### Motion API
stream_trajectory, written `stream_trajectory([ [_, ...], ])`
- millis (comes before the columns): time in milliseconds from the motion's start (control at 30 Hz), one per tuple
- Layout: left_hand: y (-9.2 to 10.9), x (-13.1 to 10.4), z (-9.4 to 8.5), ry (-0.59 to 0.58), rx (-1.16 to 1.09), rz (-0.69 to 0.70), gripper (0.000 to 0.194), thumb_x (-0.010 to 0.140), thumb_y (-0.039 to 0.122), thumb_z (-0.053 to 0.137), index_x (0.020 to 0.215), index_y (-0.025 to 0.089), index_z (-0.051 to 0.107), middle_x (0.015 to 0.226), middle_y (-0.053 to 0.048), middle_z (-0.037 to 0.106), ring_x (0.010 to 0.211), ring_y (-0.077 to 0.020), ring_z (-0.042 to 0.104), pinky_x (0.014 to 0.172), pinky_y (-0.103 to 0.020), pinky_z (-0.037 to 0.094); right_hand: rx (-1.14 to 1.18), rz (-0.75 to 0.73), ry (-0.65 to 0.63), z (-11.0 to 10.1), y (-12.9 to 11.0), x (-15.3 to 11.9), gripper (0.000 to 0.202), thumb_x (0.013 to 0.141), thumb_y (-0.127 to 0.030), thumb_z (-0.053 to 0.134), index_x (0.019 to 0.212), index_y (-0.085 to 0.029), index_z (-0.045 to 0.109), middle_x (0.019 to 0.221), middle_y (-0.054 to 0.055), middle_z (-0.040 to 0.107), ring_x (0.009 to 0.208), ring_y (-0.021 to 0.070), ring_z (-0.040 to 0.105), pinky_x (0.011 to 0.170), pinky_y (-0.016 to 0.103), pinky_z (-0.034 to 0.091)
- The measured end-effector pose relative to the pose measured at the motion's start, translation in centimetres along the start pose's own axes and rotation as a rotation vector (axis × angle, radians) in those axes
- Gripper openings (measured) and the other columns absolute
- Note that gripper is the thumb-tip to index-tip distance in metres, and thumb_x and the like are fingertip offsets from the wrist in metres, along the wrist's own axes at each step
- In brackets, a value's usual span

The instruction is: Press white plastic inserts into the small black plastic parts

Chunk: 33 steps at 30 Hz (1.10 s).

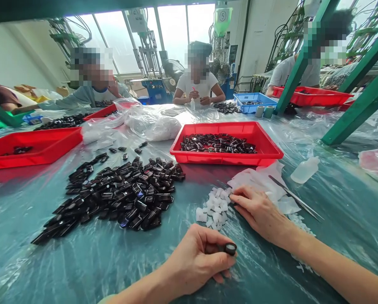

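My left hand (200, 259) is closed around a small black part (230, 248) with a pale round end, which sticks out between thumb and forefinger. My right hand (260, 213) reaches to the right edge of a heap of small white plastic pieces (214, 207). Its thumb and fingertips are drawn together there, and what they pinch, if anything, is too small to tell. Left of both hands lies a big pile of glossy black parts (125, 194) on the plastic-covered table (90, 261).
A red tray (227, 159) of black parts stands behind the white pieces. Tweezers (295, 197), a crumpled plastic bag (255, 177) and a translucent bottle (305, 169) lie at the right. Another red tray (33, 145) stands at the left. Co-workers sit across the table; green posts (356, 105) rise at the right.
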<state>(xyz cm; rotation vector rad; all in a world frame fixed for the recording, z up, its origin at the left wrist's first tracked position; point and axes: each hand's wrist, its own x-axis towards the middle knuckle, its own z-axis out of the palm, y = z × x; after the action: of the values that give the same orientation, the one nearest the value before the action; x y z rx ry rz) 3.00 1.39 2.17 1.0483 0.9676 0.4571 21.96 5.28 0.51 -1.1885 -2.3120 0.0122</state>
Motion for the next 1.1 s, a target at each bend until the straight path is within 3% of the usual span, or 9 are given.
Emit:
stream_trajectory([
  [200, 0.1, -0.1, 0.2, 0.007, 0.008, -0.015, 0.022, 0.062, 0.027, 0.068, 0.075, 0.009, 0.065, 0.054, 0.001, 0.053, 0.05, -0.008, 0.05, 0.047, -0.017, 0.042, -0.033, 0.064, -0.051, 0.3, 0.4, -0.1, 0.015, 0.084, -0.013, 0.046, 0.076, -0.014, 0.058, 0.078, 0.006, 0.058, 0.075, 0.0199, 0.054, 0.068, 0.035, 0.041],
  [400, 0.1, -0.1, 0.2, 0.018, 0.017, -0.013, 0.022, 0.062, 0.027, 0.067, 0.074, 0.009, 0.064, 0.053, 0.0, 0.054, 0.048, -0.0079, 0.05, 0.047, -0.017, 0.042, 0.096, 0.071, 0.001, -1.0, -0.7, -0.5, 0.012, 0.084, -0.014, 0.048, 0.074, -0.016, 0.055, 0.07, 0.002, 0.059, 0.068, 0.0158, 0.054, 0.069, 0.032, 0.042],
  [533, -0.1, -0.1, 0.3, 0.027, 0.015, -0.005, 0.023, 0.063, 0.028, 0.067, 0.075, 0.009, 0.064, 0.05, 0.001, 0.052, 0.048, -0.0094, 0.051, 0.047, -0.019, 0.043, 0.402, 0.09, 0.008, -2.4, -2.6, -1.0, 0.007, 0.081, -0.016, 0.055, 0.075, -0.018, 0.058, 0.07, 0.0, 0.062, 0.066, 0.0112, 0.057, 0.062, 0.022, 0.044],
  [667, -0.2, -0.1, 0.1, -0.01, 0.061, 0.003, 0.019, 0.067, 0.026, 0.062, 0.074, 0.009, 0.065, 0.051, 0.001, 0.053, 0.047, -0.0083, 0.05, 0.049, -0.019, 0.043, 0.683, 0.04, -0.009, -2.8, -4.1, -1.3, 0.014, 0.08, -0.01, 0.055, 0.081, -0.02, 0.065, 0.072, 0.0, 0.065, 0.065, 0.0099, 0.058, 0.064, 0.022, 0.045],
  [1100, -0.1, -0.1, -0.2, -0.019, 0.096, 0.014, 0.02, 0.069, 0.027, 0.059, 0.071, 0.009, 0.066, 0.049, 0.001, 0.051, 0.048, -0.0096, 0.051, 0.051, -0.019, 0.042, 0.627, -0.143, 0.033, -1.9, -3.9, -1.5, 0.018, 0.076, -0.002, 0.057, 0.084, -0.017, 0.063, 0.071, 0.003, 0.064, 0.061, 0.0105, 0.055, 0.066, 0.03, 0.042],
])
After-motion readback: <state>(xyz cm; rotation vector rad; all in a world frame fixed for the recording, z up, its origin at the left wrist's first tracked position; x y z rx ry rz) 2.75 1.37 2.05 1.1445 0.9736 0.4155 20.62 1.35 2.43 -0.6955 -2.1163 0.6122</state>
